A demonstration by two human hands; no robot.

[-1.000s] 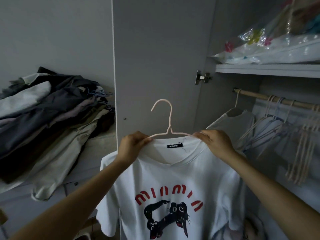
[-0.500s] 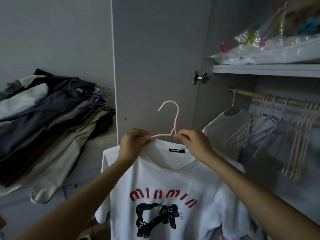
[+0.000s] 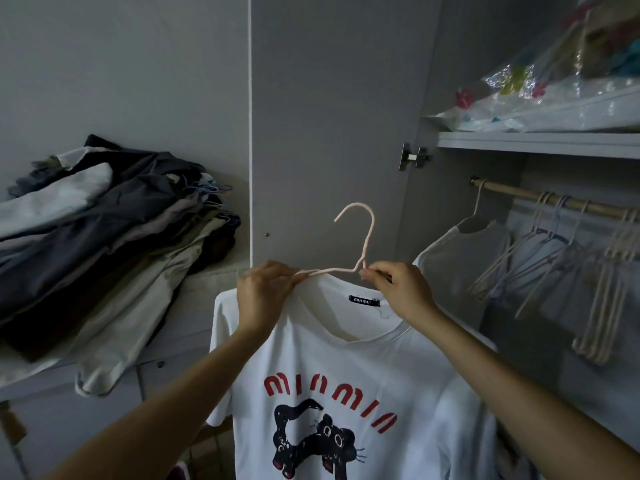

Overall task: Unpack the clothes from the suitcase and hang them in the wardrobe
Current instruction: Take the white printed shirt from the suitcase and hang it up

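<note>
White T-shirt (image 3: 346, 382) on a pink hanger (image 3: 360, 244), held up before the open wardrobe door (image 3: 332, 116). Left hand (image 3: 265, 296) grips the shoulder and hanger arm; right hand (image 3: 398, 289) pinches the hanger neck. Rail (image 3: 540, 199) at right; clothes pile (image 3: 104, 244) at left.

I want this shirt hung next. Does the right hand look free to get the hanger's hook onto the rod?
Probably yes. The right hand pinches the hanger by its neck, and the rod has a bare stretch between the hung top and the empty hangers.
</note>
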